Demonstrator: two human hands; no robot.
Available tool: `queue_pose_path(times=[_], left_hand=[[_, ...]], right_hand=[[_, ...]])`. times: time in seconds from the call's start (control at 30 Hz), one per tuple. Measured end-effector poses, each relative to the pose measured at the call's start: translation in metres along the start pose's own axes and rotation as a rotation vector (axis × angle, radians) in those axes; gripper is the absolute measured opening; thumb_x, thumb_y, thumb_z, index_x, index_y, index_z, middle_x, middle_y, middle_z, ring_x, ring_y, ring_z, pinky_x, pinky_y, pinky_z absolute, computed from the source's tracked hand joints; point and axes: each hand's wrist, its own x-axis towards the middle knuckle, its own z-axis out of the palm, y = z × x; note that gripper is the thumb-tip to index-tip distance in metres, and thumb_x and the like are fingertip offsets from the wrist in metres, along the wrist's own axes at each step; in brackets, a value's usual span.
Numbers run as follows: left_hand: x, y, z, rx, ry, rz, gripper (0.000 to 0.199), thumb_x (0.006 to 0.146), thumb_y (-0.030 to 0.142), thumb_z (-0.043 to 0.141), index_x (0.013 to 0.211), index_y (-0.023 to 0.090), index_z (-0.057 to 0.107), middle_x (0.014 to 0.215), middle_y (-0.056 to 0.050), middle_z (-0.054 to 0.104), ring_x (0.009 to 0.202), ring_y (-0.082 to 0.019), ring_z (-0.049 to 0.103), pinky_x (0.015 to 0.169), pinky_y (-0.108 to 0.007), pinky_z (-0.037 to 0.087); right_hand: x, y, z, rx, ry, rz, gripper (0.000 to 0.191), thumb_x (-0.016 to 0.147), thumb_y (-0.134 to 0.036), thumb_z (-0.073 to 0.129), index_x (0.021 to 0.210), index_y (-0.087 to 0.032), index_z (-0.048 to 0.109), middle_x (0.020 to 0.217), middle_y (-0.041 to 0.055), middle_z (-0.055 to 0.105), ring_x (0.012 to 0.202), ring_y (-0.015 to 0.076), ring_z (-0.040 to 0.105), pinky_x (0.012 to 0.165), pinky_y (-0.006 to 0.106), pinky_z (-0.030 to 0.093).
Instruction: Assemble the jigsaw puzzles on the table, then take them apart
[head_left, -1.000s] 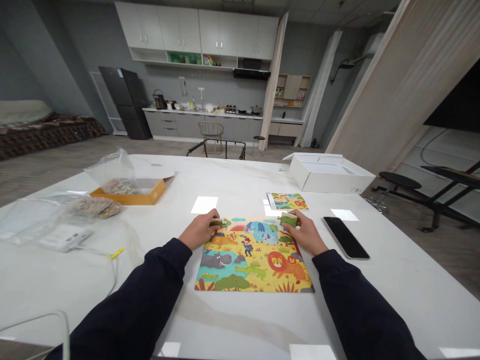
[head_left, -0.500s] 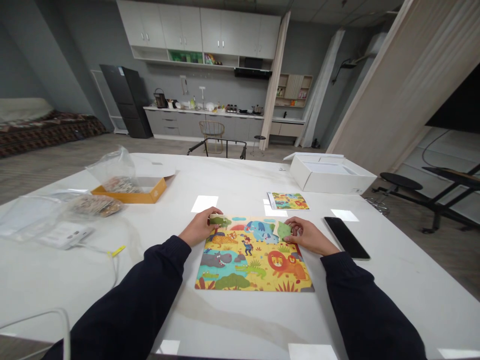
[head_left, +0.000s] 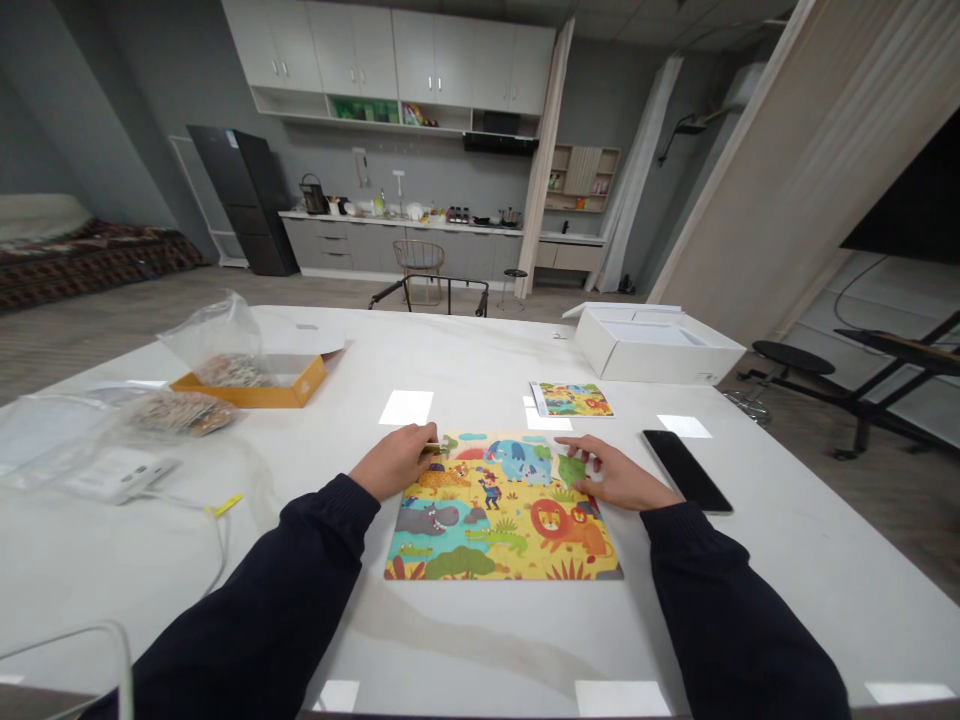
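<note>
- Well, from here the animal jigsaw (head_left: 502,510) looks nearly whole: it lies flat on the white table (head_left: 480,640), most of its picture joined up.
- What's left seems to be the two far corners.
- The left hand (head_left: 394,462) pinches a piece (head_left: 433,446) seen almost edge-on at the far left corner, so that one looks unseated.
- The right hand (head_left: 622,474), well apart from the other, has its fingers about a green piece (head_left: 571,470) at the far right corner; I can't tell whether it grips, or whether that piece sits flush.
</note>
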Motion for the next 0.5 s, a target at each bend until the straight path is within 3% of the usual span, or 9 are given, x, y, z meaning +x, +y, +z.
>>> queue_pose_path(times=[0.17,0.27,0.4,0.5], left_hand=[[-0.0005,0.0029,0.0006,-0.054,0.025,0.003,0.028,0.088,0.015,0.053,0.113,0.025,0.056,0.1,-0.006,0.067,0.091,-0.024,0.065,0.081,-0.035,0.05],[-0.0003,0.0014,0.0052,-0.128,0.082,-0.005,0.036,0.087,0.011,0.052,0.119,0.026,0.055,0.11,-0.007,0.066,0.099,-0.024,0.065,0.087,-0.038,0.051],[0.001,-0.0014,0.0081,-0.164,0.125,-0.018,0.026,0.085,0.01,0.055,0.107,0.024,0.059,0.103,-0.006,0.063,0.095,-0.023,0.065,0.084,-0.037,0.052],[0.002,-0.0018,0.006,-0.145,0.111,0.0,0.019,0.082,0.009,0.058,0.095,0.023,0.057,0.094,-0.003,0.06,0.086,-0.02,0.064,0.08,-0.034,0.05]], right_hand=[[0.0002,0.0005,-0.001,-0.079,0.041,0.009,0.063,0.075,-0.035,0.072,0.137,-0.026,0.064,0.102,0.0058,0.057,0.087,0.0221,0.058,0.081,0.037,0.053],[-0.0006,-0.0018,-0.0015,-0.067,0.049,0.027,0.056,0.078,-0.038,0.072,0.132,-0.027,0.067,0.111,0.0064,0.056,0.076,0.0178,0.056,0.078,0.036,0.055],[-0.0014,-0.0052,-0.0017,-0.018,0.055,0.027,0.047,0.078,-0.044,0.075,0.121,-0.028,0.07,0.131,0.0081,0.055,0.068,0.0142,0.053,0.075,0.037,0.055],[-0.0017,-0.0066,-0.0025,0.008,0.014,0.022,0.053,0.07,-0.045,0.082,0.12,-0.028,0.071,0.129,0.0078,0.056,0.073,0.0161,0.054,0.076,0.037,0.054]])
